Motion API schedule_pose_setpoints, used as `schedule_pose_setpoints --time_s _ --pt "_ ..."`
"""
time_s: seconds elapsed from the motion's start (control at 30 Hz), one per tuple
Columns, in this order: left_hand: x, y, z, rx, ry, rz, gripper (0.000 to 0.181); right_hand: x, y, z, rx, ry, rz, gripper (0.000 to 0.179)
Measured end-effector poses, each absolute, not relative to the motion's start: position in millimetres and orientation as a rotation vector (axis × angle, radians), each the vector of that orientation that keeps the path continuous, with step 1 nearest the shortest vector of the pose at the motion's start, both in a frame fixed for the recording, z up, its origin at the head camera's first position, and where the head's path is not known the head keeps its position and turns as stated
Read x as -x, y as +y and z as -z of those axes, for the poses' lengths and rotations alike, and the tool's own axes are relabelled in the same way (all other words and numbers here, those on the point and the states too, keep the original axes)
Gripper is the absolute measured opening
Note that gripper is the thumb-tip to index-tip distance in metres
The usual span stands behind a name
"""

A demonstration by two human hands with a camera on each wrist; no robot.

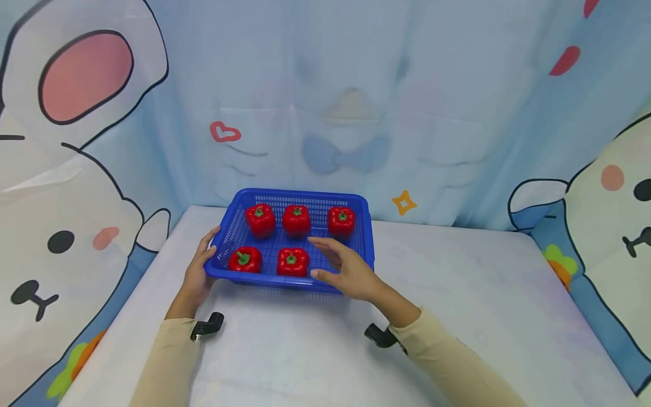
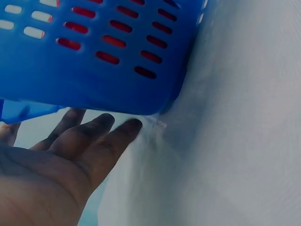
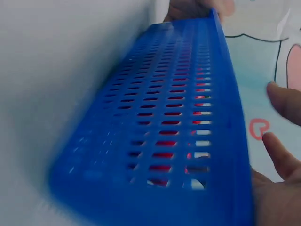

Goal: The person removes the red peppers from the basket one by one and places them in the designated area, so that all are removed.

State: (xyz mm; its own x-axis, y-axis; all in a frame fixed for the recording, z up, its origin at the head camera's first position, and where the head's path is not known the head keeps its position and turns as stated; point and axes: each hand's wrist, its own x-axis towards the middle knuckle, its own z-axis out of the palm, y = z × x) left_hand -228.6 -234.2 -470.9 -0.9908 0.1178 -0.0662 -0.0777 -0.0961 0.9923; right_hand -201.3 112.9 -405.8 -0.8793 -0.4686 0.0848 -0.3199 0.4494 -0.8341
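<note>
A blue plastic basket [image 1: 239, 204] with slotted walls stands on the table and holds several red bell peppers. Three of them, such as the back middle bell pepper [image 1: 296, 221], form the far row; two, including the front left bell pepper [image 1: 245, 260], lie nearer. My left hand [image 1: 198, 274] is at the basket's left end, its fingertips by the rim. The left wrist view shows these fingers fairly straight beside the basket wall [image 2: 70, 80]. Over the front right part of the basket hovers my right hand [image 1: 351, 272], thumb and fingers spread, holding nothing. It hides part of the rim there.
A white cloth covers the table [image 1: 473, 305]. Close behind the basket hangs a light blue curtain [image 1: 447, 141] with cartoon figures. Dark wrist devices, one a black strap mount [image 1: 208, 326], sit on both sleeves.
</note>
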Motion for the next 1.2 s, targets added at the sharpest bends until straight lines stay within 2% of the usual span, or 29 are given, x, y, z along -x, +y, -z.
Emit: schedule_pose_setpoints --time_s 0.17,0.3,0.6,1.2 --pt "232 -225 472 -0.036 2.061 -2.217 0.048 232 98 412 0.564 2.324 1.444 0.067" --pt "233 -221 473 -0.017 2.086 -2.203 0.049 243 89 417 0.471 2.298 1.377 0.069" --pt "228 -225 469 0.017 2.155 -2.198 0.05 248 73 422 0.366 2.316 1.303 0.065" --pt "225 -225 475 0.065 2.22 -2.185 0.05 251 70 427 0.392 2.383 1.325 0.064"
